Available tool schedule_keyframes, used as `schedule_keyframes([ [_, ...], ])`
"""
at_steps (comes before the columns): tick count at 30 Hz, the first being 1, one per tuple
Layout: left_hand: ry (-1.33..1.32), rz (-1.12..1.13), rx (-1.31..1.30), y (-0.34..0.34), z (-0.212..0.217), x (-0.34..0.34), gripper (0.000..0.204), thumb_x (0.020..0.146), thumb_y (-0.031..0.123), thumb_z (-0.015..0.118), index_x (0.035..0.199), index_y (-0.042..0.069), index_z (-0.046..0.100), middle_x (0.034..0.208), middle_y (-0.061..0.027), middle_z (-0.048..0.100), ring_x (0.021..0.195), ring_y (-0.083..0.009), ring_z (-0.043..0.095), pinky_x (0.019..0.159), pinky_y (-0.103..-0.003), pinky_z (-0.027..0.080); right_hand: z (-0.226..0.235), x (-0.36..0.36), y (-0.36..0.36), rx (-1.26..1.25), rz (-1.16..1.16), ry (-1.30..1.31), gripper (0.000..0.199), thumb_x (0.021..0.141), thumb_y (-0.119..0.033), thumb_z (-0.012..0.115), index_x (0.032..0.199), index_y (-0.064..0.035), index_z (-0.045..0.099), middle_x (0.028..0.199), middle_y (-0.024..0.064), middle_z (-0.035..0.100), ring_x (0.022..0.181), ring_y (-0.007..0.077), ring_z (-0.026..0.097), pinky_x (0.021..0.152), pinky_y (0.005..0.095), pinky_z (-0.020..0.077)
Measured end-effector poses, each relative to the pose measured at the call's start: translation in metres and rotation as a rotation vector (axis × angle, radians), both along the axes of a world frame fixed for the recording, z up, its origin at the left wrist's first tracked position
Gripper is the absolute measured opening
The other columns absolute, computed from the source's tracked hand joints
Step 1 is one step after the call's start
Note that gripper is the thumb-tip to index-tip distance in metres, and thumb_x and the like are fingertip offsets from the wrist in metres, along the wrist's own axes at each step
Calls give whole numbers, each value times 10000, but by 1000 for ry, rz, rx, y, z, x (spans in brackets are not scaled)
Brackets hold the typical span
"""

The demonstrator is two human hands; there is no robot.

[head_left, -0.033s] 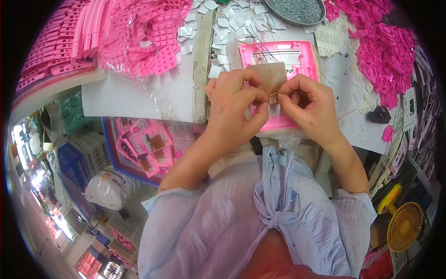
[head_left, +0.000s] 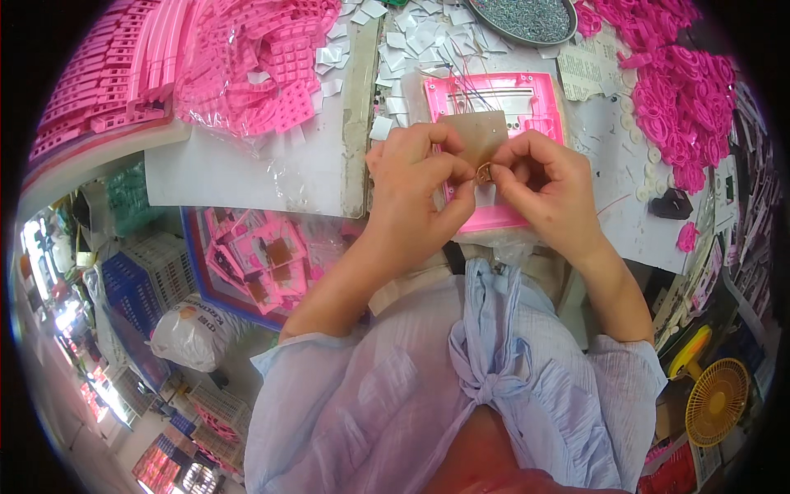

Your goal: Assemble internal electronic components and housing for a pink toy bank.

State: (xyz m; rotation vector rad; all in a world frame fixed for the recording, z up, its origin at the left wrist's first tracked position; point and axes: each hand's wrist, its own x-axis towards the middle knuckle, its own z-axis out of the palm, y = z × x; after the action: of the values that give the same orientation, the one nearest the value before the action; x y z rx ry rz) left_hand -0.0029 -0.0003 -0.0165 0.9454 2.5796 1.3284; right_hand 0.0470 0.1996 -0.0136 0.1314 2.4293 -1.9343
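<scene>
Both hands raised just above the work surface (head_left: 247,177), close together, fingertips nearly meeting.

Left hand (head_left: 420,177): grip clenched on the lower left edge of a small brown sheet (head_left: 476,138), thumb and forefinger pinched near its bottom corner.

Right hand (head_left: 543,185): grip clenched in a fine pinch on a small round copper-coloured part (head_left: 484,173), held against the lower edge of the brown sheet. Remaining fingers curled inward.

Brown sheet held upright and slightly tilted, directly above a pink rectangular frame (head_left: 539,103) lying flat on the surface. Thin wires (head_left: 471,92) seen fanning across the upper part of the frame, behind the sheet; attachment not discernible.

Surroundings noted:
- Scattered small white squares (head_left: 411,41) on the surface, above and left of the frame.
- Round grey dish (head_left: 527,20) filled with small dark pieces, at the top edge, beyond the frame.
- Heap of pink moulded grid parts (head_left: 247,58) on clear plastic, upper left.
- Pile of pink ring-shaped parts (head_left: 675,90), upper right, well apart from the hands.
- Small black object (head_left: 668,204) on the surface, right of the right hand.
- Yellow fan (head_left: 716,403) on the floor, lower right.
- Pale blue blouse (head_left: 461,387) with a tied front, filling the lower centre.
</scene>
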Motion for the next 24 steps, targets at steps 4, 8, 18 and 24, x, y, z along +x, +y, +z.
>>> schedule_keyframes([
  [4, -260, 38, 185, 1, -4, 3, 100, 800, 28, 744, 893, 30, 708, 1078, -66, 574, 1022, -190, 544, 917, -333, 426, 8, 6, -12, 390, -10, 431, 155, 846, 20, 717, 997, 22, 682, 1020, 109, 695, 730, 129, 678, 605, 290, 543],
  [8, -463, 102, 310, 6, -8, 12, 98, 828, 23, 738, 923, 17, 715, 1081, -63, 552, 1021, -158, 535, 907, -303, 432, 8, 18, -19, 202, -41, 289, 180, 861, 35, 702, 1041, 24, 699, 1075, 133, 698, 800, 172, 709, 643, 298, 576],
  [18, -543, 86, 103, -1, 9, 8, 133, 885, 32, 681, 1011, 12, 722, 794, -51, 650, 674, -123, 585, 604, -274, 476, -6, 22, -13, 401, 41, 530, 192, 806, 45, 735, 992, 35, 690, 1070, 161, 716, 853, 266, 731, 693, 339, 604],
  [24, -898, -12, 155, -5, 18, -12, 200, 952, 15, 627, 1141, -7, 689, 835, -27, 697, 670, -56, 599, 580, -241, 479, -11, 20, -7, 543, 220, 659, 239, 747, 12, 753, 977, 24, 688, 1084, 149, 701, 911, 306, 704, 698, 361, 596],
])
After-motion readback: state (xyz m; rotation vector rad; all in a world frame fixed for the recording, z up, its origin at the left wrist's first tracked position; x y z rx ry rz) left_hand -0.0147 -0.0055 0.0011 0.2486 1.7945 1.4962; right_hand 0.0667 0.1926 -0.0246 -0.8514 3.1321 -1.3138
